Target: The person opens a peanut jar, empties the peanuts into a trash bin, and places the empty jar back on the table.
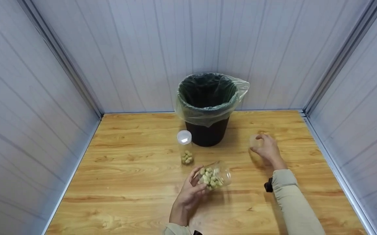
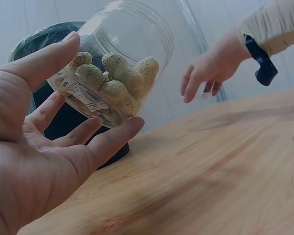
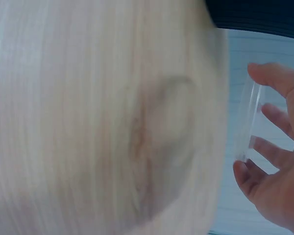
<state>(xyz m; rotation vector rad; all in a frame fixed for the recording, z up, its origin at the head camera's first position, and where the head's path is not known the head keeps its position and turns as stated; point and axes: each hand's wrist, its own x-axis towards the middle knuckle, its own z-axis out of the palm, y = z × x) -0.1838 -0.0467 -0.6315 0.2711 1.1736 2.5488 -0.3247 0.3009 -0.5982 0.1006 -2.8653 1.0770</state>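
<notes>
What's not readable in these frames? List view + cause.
Left wrist: print on the label of the jar in the left hand, too small and soft.
Head: bottom inside the black bin, lost in shadow.
Head: part of the clear lid, covered by fingers of the right hand.
Right wrist: tabletop grain, blurred.
Head: left sleeve, cut off by the bottom edge.

Beige sleeves (image 1: 296, 202) are worn with a black wrist strap (image 2: 259, 59).

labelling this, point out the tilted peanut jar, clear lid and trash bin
Tilted peanut jar (image 2: 118, 43): left wrist view, clear wall
Clear lid (image 3: 247, 120): right wrist view, rim
Trash bin (image 1: 207, 134): head view, lower wall
</notes>
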